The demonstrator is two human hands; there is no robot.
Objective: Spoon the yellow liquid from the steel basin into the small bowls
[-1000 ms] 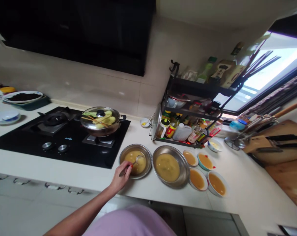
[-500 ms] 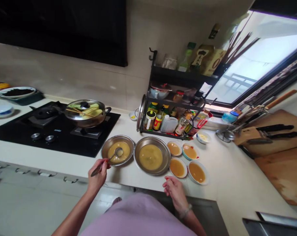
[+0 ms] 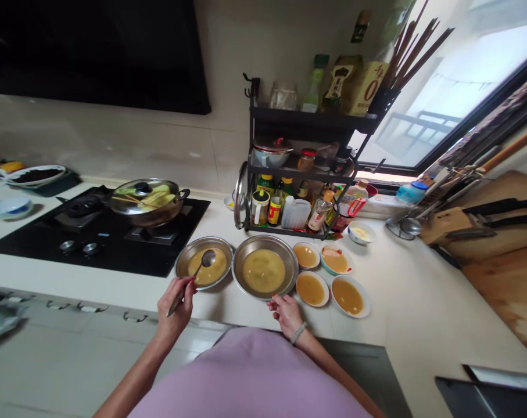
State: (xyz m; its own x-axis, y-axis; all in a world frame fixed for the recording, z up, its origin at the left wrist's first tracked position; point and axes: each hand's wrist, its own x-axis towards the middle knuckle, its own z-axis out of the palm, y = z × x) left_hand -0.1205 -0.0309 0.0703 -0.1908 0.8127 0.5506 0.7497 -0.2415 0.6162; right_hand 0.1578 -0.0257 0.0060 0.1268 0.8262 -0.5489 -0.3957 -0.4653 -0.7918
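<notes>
My left hand [image 3: 176, 302] is closed round the handle of a metal spoon [image 3: 208, 258]. The spoon's round head is over the yellowish liquid in the smaller steel bowl [image 3: 181, 264]. Beside it on the right stands a larger steel bowl [image 3: 291, 255] with similar liquid. At that bowl's near rim is my right hand [image 3: 286, 313], fingers loosely bent and apart, holding nothing I can see; whether it touches the rim I cannot tell. Several small bowls of orange-brown liquid stand to the right, the nearest a white bowl [image 3: 366, 307].
On the black gas hob [image 3: 115, 255] sits a lidded pan [image 3: 152, 216] with chopsticks on it. A black rack [image 3: 298, 173] of bottles and jars stands against the wall. A knife block [image 3: 450, 225] and a wooden cutting board [image 3: 502, 284] are at the right.
My right hand has moved left and forward to the larger bowl's near rim. The spoon head in my left hand has risen slightly off the liquid. The camera view has shifted a little.
</notes>
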